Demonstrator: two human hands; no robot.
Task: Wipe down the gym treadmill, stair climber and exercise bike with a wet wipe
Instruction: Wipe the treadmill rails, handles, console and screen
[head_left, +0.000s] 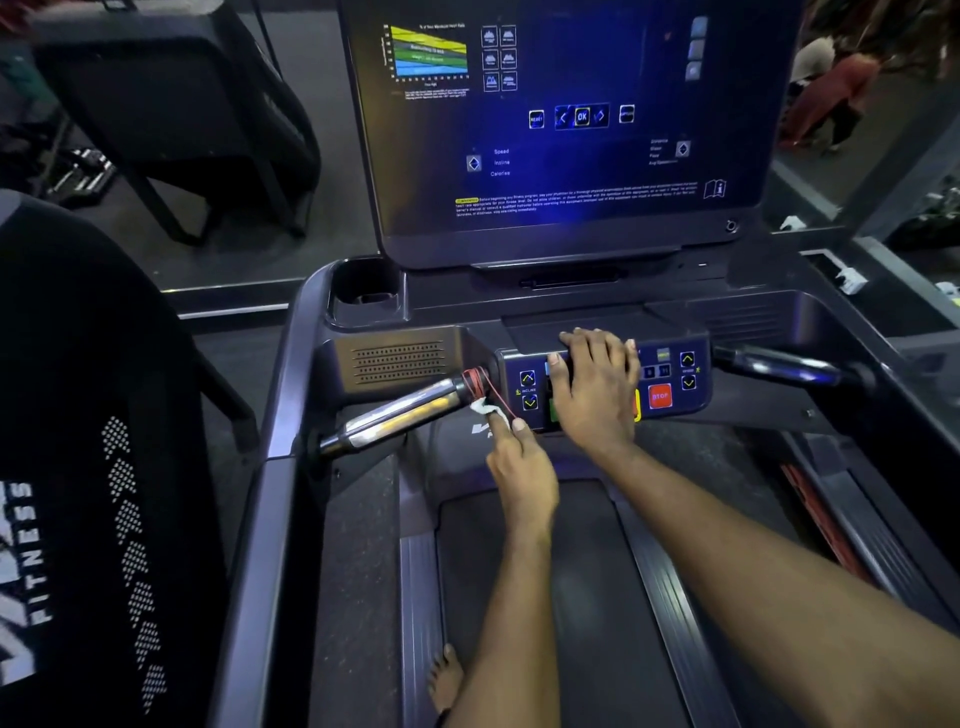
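Presently, the wet wipe (487, 408), judged soft, limp and light, sits just left of the control panel (675, 371), pinched by the left hand (519, 460); best gripped bunched; right hand (597, 387) rests flat upon that panel.

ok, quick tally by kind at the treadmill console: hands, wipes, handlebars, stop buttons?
Hands: 2, left hand and right hand
Wipes: 1, the wet wipe pinched by the left hand
Handlebars: 2, left handlebar and right handlebar
Stop buttons: 1, the red STOP button
Total: 6
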